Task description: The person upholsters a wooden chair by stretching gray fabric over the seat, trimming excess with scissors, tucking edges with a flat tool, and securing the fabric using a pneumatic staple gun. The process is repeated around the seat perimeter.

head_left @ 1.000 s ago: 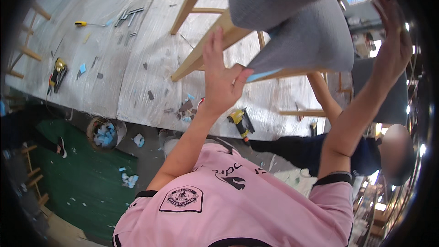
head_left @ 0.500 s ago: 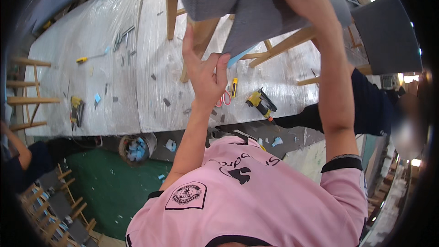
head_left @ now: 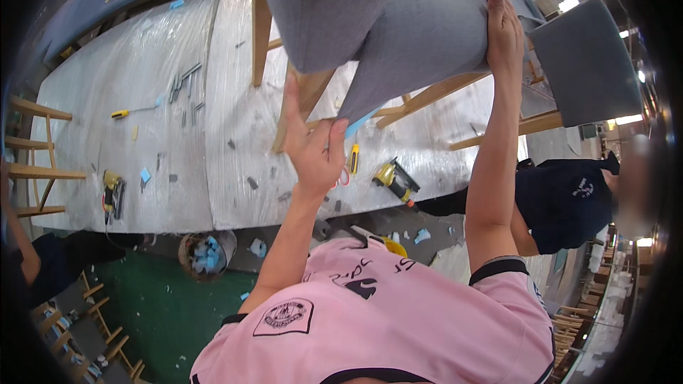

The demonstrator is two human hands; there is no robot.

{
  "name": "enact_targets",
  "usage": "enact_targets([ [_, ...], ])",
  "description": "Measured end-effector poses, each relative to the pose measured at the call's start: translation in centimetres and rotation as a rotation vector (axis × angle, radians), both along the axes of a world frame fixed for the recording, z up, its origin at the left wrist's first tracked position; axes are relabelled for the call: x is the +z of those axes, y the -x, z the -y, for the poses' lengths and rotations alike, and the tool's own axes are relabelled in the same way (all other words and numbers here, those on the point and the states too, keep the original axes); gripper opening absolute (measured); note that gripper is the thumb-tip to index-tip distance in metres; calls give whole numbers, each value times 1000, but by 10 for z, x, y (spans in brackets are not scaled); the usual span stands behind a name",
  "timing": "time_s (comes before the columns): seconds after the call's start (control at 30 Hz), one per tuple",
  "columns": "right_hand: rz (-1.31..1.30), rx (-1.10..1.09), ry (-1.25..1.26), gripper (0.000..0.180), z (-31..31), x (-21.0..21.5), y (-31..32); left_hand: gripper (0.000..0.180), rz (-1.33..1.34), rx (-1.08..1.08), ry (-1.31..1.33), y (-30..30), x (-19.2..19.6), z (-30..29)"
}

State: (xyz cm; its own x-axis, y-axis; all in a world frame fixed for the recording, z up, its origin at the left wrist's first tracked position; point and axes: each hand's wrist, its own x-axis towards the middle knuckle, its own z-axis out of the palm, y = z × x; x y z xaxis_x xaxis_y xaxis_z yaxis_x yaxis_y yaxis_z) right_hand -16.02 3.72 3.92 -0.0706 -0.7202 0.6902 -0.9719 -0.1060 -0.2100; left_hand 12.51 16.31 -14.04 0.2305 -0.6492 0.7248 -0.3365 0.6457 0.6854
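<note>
A grey upholstered chair [head_left: 398, 21] with wooden legs is held up at twelve o'clock, above the plastic-covered workbench [head_left: 142, 135]. Its fabric is pressed by the flat, open right hand [head_left: 504, 25] at one o'clock. One wooden leg [head_left: 302, 103] is gripped by the curled left hand [head_left: 313, 146], a yellow staple gun [head_left: 395, 178] lying at four o'clock of it.

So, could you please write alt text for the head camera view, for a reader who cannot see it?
A person in a pink shirt holds a grey upholstered chair with wooden legs above a plastic-covered worktable: the left hand grips near a leg, the right hand presses on the grey fabric. A yellow staple gun and other tools lie on the table; a second person stands at right.
</note>
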Motion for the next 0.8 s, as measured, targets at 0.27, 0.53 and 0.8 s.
enact_targets([
  [0.27,-236,94,55,55,-59,-5,-168,29,-6,-34,-46,-4,4,-4],
  [0.53,-315,187,-52,68,-102,15,-189,33,-29,-60,15,17,12,-22],
  [0.8,-435,62,47,53,-88,-6,-205,31,-62,-132,-58,28,42,-51],
])
